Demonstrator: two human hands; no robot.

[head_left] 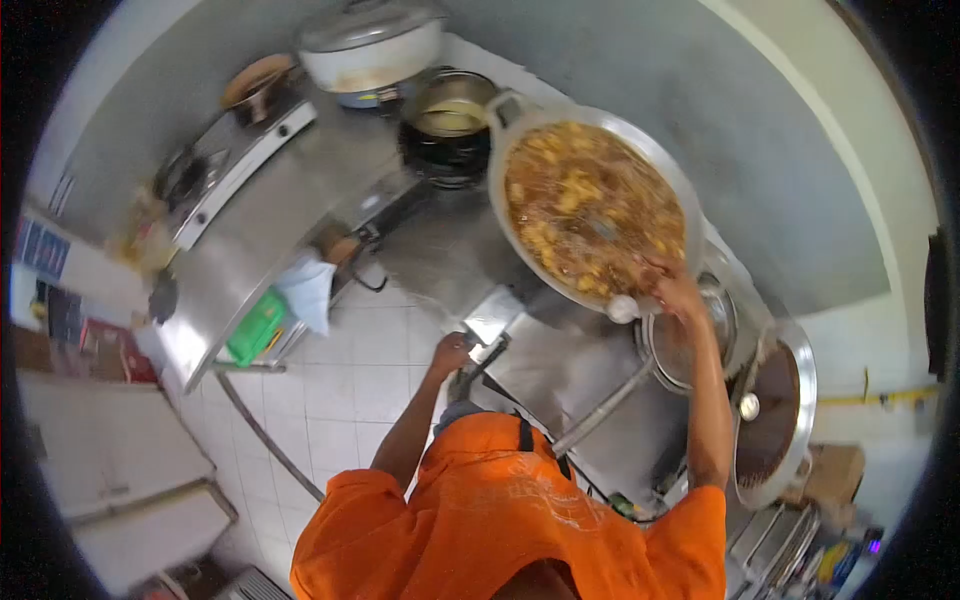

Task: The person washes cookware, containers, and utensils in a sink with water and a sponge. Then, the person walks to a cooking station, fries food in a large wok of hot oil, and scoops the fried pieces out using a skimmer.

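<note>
A wide metal wok (658, 150) holds yellow-brown pieces in bubbling oil. My right hand (676, 290) is at its near right rim, fingers curled; whatever they grip is blurred. A small grey patch, perhaps a utensil's end, shows in the oil, but I cannot trace it to the hand. Beside my right hand sits a pale rounded knob (623, 309). My left hand (453, 355) is low at the worktop's left edge, fingers bent against a shiny metal piece (493, 316); what they close on is hidden.
A black pot (445, 155) of yellowish liquid adjoins the wok. Right of it are a lidded pot (720, 315) and a second wok (800, 380) with dark contents. A metal tube (605, 408) slants across the worktop. On the left counter are a gas stove (245, 175) and green packet (257, 328).
</note>
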